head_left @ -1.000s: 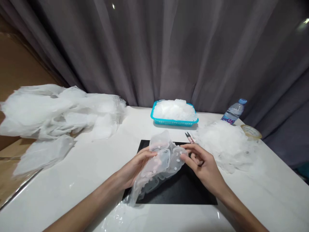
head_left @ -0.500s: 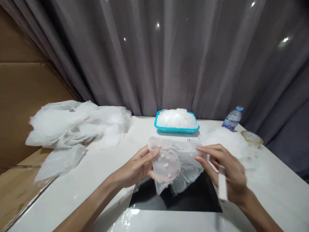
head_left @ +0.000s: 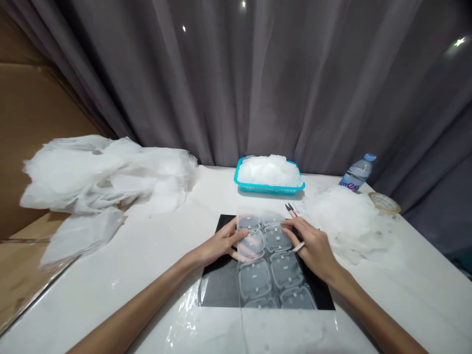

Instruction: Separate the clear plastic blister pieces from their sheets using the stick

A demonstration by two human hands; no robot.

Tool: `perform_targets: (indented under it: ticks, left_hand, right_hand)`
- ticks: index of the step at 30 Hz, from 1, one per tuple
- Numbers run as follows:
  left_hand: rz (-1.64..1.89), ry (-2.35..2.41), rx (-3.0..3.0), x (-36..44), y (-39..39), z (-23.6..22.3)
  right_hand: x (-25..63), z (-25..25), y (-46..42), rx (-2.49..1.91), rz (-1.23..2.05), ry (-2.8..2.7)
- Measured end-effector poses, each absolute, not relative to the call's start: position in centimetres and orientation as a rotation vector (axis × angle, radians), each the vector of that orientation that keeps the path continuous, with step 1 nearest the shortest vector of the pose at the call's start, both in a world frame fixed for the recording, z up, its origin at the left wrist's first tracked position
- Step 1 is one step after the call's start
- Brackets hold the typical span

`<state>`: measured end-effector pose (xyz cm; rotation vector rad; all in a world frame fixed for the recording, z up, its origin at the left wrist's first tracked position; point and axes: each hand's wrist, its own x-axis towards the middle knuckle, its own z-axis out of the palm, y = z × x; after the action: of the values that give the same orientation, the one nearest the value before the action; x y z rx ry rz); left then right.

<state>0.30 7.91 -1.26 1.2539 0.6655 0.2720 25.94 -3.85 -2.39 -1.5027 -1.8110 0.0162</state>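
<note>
A translucent plastic sheet (head_left: 254, 280) with rows of rounded-square outlines and small white dots lies spread over a black mat (head_left: 220, 290). My left hand (head_left: 221, 242) grips its upper left edge, thumb on top and fingers showing through from beneath. At the upper right edge, my right hand (head_left: 313, 248) pinches the sheet between thumb and fingers. A thin white stick-like piece (head_left: 298, 247) pokes out from under the right hand's fingers; its kind is unclear. Just beyond that hand show the dark pointed tips of a slim tool (head_left: 290, 210), its rear hidden.
A turquoise tray (head_left: 269, 189) heaped with white material stands at the back. Crumpled translucent sheets (head_left: 106, 177) pile up at left by a cardboard box (head_left: 22, 113). On the right are a white film heap (head_left: 342, 216), a water bottle (head_left: 357, 174) and a tape roll (head_left: 384, 202).
The sheet, bunched and raised between both hands before, now hangs flat down over the black mat, its square outlines showing. My right hand has moved left, closer to my left hand.
</note>
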Motion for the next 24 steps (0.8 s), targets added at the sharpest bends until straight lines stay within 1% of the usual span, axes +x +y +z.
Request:
perform_targets:
  ticks: [5, 8, 10, 11, 14, 16, 18, 24]
  left_hand:
    - [0.368, 0.739, 1.36, 0.8, 7.9, -1.7]
    - [0.406, 0.78, 1.413, 1.0, 7.3, -1.6]
    - [0.404, 0.788, 1.451, 1.0, 6.9, -1.7]
    - [0.403, 0.785, 1.47, 1.0, 6.8, -1.7]
    - [0.405, 0.765, 1.493, 0.9, 6.6, -1.8]
    - [0.395, 0.758, 1.466, 0.9, 6.7, -1.9]
    - [0.371, 0.747, 1.432, 0.8, 6.9, -2.0]
    - [0.311, 0.764, 1.419, 0.2, 7.5, -1.4]
  right_hand:
    - [26.2, -3.8, -3.5, -1.685, 0.018, -1.825]
    - [26.4, -3.2, -3.9, -1.801, 0.083, -1.816]
    - [26.6, -1.9, -4.6, -1.813, 0.271, -1.9]
    - [26.8, -1.0, -4.9, -1.781, 0.414, -1.977]
    - [27.4, 1.3, -6.0, -1.602, 0.874, -2.236]
    - [27.8, 2.1, -6.5, -1.517, 1.057, -2.341]
    - [28.1, 2.2, -6.7, -1.489, 1.136, -2.395]
    - [27.5, 1.9, -6.4, -1.526, 1.198, -2.442]
